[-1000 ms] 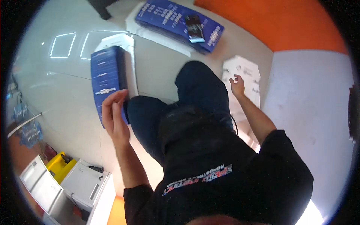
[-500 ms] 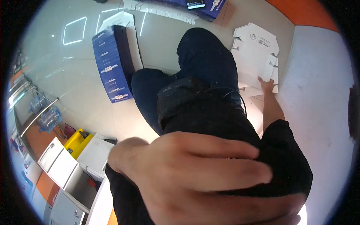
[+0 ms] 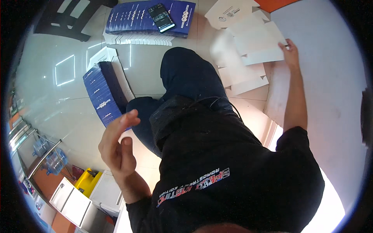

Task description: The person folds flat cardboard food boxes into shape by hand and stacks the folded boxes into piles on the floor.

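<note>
My right hand [image 3: 289,54] pinches the right edge of a flat white cardboard box blank [image 3: 256,40], its thumb on the near face. The blank is tilted up off the pile, and part of it is smeared by motion. Under it lie more white box blanks [image 3: 248,83] on the floor, with cut notches and flaps. My left hand [image 3: 119,147] hangs raised by my left knee, fingers loosely bent and thumb apart, with nothing in it. Closest to that hand is a stack of folded blue boxes [image 3: 101,93] with white print, standing on the floor left of my legs.
Ahead, another row of folded blue boxes [image 3: 120,19] carries a phone [image 3: 161,18] with a lit screen. A dark plastic stool [image 3: 66,17] stands far left. A pale wall [image 3: 318,70] rises close on the right. Water bottles [image 3: 54,161] and a yellow case [image 3: 86,182] are lower left.
My left hand has swung back from over my chest to beside my left knee. The right hand has moved forward and lifted the edge of a white blank. My view has shifted too.
</note>
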The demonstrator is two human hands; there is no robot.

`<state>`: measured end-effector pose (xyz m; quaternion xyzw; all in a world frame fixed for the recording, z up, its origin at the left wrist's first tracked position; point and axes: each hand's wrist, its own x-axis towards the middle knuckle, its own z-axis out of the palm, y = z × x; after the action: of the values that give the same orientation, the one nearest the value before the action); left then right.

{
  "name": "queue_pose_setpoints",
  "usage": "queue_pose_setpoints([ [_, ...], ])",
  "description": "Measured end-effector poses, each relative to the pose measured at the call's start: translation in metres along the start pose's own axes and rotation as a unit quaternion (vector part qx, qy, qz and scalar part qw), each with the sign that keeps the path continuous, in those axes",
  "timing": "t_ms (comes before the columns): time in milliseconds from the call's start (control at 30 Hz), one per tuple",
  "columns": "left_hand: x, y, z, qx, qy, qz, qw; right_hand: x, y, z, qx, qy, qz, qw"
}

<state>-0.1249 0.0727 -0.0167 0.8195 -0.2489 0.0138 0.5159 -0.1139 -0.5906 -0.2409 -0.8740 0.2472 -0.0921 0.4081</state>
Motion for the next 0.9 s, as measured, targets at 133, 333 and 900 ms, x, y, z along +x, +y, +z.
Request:
queue_pose_setpoints([
  [133, -0.005, -0.013, -0.004, -0.007, 0.003, -0.081, 0.997, -0.006, -0.093, -0.053, -0.071, -0.019, -0.03, 0.997],
  [333, 0.016, -0.029, 0.036, -0.129, 0.009, -0.202, 0.971, -0.047, -0.137, -0.086, -0.017, 0.032, 0.028, 0.999],
  [900, -0.058, -0.062, 0.001, 0.01, 0.006, -0.341, 0.94, -0.105, 0.188, 0.092, -0.314, -0.218, 0.15, 0.912],
])
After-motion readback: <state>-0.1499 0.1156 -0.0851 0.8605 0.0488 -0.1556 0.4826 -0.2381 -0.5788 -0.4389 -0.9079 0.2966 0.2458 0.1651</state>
